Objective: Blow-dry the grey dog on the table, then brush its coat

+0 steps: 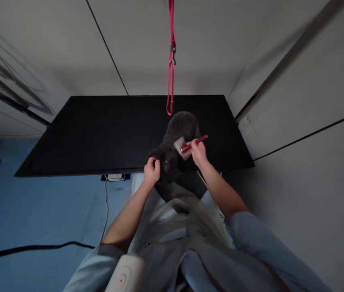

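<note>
A small dark grey curly-coated dog (176,140) stands at the near edge of a black table (99,134). My left hand (151,170) is closed on the fur at the dog's near end. My right hand (198,152) grips a red-handled brush (190,144), whose pale head rests against the dog's side. A red leash (171,61) hangs from above, its loop ending just above the dog.
Pale wall panels rise behind and to the right of the table. A blue floor lies to the left, crossed by a black cable (35,247). A white device (126,273) sits at my waist on the grey apron.
</note>
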Tool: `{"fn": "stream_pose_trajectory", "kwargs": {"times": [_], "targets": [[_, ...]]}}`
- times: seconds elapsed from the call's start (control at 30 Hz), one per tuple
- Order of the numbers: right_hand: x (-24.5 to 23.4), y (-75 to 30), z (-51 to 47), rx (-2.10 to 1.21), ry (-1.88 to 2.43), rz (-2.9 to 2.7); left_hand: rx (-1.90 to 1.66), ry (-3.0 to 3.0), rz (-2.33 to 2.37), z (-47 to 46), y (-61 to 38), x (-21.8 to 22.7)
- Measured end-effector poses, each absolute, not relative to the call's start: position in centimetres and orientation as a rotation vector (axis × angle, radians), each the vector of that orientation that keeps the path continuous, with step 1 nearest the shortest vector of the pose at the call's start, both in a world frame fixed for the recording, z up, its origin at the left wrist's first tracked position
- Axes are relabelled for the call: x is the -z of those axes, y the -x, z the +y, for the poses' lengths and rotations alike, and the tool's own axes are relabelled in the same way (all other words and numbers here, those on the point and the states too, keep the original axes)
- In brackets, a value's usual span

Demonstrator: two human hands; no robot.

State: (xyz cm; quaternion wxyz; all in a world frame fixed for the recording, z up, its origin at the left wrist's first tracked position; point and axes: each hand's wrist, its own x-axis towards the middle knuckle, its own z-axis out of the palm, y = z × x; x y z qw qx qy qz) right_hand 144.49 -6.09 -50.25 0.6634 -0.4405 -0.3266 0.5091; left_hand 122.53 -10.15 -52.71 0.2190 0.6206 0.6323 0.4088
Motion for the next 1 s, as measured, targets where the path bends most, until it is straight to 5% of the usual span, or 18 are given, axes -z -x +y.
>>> {"fn": "stream_pose_trajectory", "kwargs": {"times": [0.07, 0.2, 0.33, 0.5, 0.63, 0.77, 0.93, 1.0], "targets": [[50.3, -144.5, -6.1, -1.010, 0.991, -0.681, -1.094, -1.725, 1.715, -9.8, -122.0, 53.4], [50.8, -144.3, -6.6, -1.298, 1.020, -0.916, -1.006, -1.757, 1.609, -8.9, -120.6, 54.3], [51.1, -143.9, -7.0, -1.004, 1.104, -0.711, -0.933, -1.796, 1.483, -7.9, -119.6, 54.3], [51.5, -143.0, -7.5, -1.243, 1.108, -0.867, -0.924, -1.743, 1.363, -7.2, -119.0, 54.4], [51.3, -143.0, -7.3, -0.949, 1.157, -0.730, -0.939, -1.676, 1.311, -7.1, -119.1, 54.7], [50.7, -143.2, -7.3, -1.192, 1.131, -0.950, -0.945, -1.639, 1.323, -7.3, -119.2, 55.0], [49.9, -144.1, -6.6, -0.850, 1.214, -0.722, -0.949, -1.622, 1.338, -7.8, -119.4, 55.3], [49.8, -143.9, -6.6, -1.008, 1.191, -0.848, -0.956, -1.612, 1.359, -8.1, -119.5, 55.4]]}}
